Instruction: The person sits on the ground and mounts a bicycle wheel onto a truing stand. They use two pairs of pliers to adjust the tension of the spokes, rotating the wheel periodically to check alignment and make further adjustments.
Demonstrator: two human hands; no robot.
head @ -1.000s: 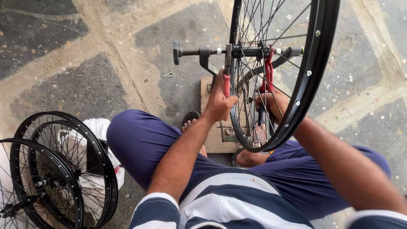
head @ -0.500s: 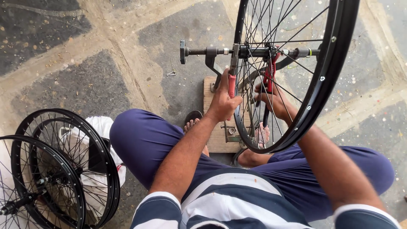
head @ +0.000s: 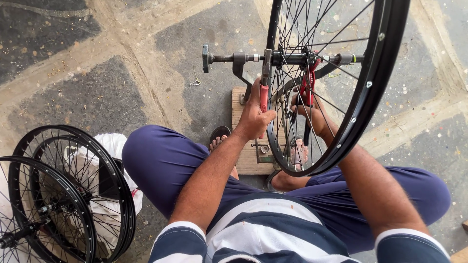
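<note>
Your left hand (head: 253, 117) is wrapped around the red-handled metal wrench (head: 264, 83), fingers closed on the grip. The wrench head sits on the threaded steel axle (head: 287, 58) just left of the hub. Your right hand (head: 312, 114) is behind the spokes, closed around a second red-handled tool (head: 307, 85) that also reaches up to the axle. Spokes cross over it, so the exact finger wrap is hard to make out.

The black spoked bicycle wheel (head: 370, 83) stands upright on the dark metal stand (head: 241, 68), straight in front of you between your knees. Its top is cut off by the upper frame edge. The stand's foot sits on a small wooden board (head: 243, 146) on the stone paved floor (head: 122, 63). Small hardware on the board is too small to identify.

Your sandalled feet rest at the board's near edge. The right one is seen only through the spokes.

On your left, two more black spoked rims (head: 63, 195) lie stacked over a white plastic bag (head: 112, 151), cut off at the left and bottom edges, just beside your left thigh. Open floor runs left of the stand and beyond the wheel. On the right, the rim sits close over your forearm.
</note>
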